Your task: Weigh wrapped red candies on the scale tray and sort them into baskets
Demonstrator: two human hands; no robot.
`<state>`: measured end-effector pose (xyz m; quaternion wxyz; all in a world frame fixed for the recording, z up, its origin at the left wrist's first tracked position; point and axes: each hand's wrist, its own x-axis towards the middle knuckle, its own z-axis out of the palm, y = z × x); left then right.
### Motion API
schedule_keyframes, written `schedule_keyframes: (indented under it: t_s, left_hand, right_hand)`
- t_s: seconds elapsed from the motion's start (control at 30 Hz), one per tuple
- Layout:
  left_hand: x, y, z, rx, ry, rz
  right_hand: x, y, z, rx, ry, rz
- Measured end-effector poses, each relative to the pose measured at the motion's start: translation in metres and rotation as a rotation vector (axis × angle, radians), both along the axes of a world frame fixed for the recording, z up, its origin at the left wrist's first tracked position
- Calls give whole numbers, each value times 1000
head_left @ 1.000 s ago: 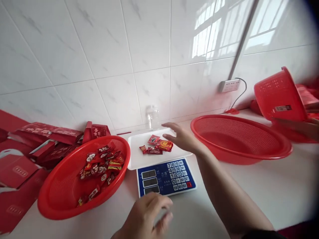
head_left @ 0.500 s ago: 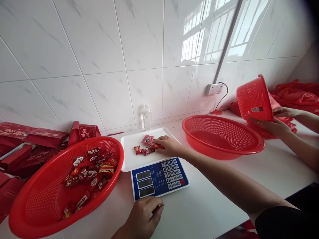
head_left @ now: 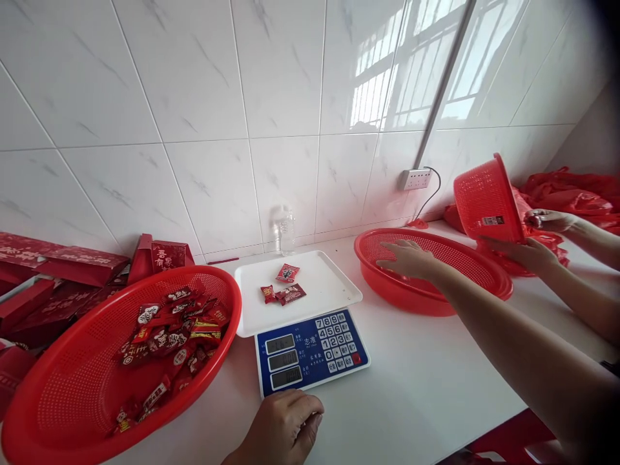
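Note:
My right hand (head_left: 409, 258) is over the near left part of a large red plastic basket (head_left: 411, 303), its fingers stretched out and nothing visible in them. My left hand (head_left: 290, 423) rests on the table at the front edge of a blue digital scale (head_left: 310, 355), fingers curled in and nothing seen in them. On the scale's white tray (head_left: 329, 274) lie a square red wrapped packet (head_left: 287, 273), a small red candy (head_left: 268, 294) and a longer dark-red candy (head_left: 291, 294).
At left a tilted red basket (head_left: 62, 394) holds several wrapped candies (head_left: 169, 336). Behind it are red printed boxes (head_left: 87, 265). A clear bottle (head_left: 285, 232) stands by the wall. On the right, another person's hands (head_left: 526, 252) hold a deep red basket (head_left: 484, 200) near red plastic bags (head_left: 576, 194).
My right hand has moved right from the candies on the tray to over the large basket. Fewer candies show on the tray. My left hand stays nearly still.

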<state>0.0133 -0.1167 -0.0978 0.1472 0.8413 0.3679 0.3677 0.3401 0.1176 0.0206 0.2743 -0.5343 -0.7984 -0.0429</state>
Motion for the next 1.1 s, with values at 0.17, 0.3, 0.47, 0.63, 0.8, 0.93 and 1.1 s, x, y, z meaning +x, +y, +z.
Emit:
schedule_keyframes:
  t_s: [0.17, 0.3, 0.47, 0.63, 0.8, 0.93, 1.1]
  left_hand:
    - [-1, 0, 3, -12, 0, -2]
    - [-1, -2, 3, -22, 5, 10]
    - [-1, -2, -1, -27, 21, 32]
    - [-1, -2, -3, -45, 39, 60]
    - [0, -5, -3, -68, 55, 53]
    - [0, -5, -1, -86, 62, 70]
    - [-1, -5, 3, -100, 80, 91]
  right_hand:
    - [-65, -10, -13, -264, -107, 50]
    - [-145, -24, -19, -432, -219, 307]
    - [-216, -34, -26, -460, -287, 502]
    - [-244, -35, -30, -309, -309, 631]
    - [-243, -27, -32, -192, -311, 583]
    - [-242, -24, -33, -129, -326, 525]
    - [-215, -15, -25, -26, -296, 450]
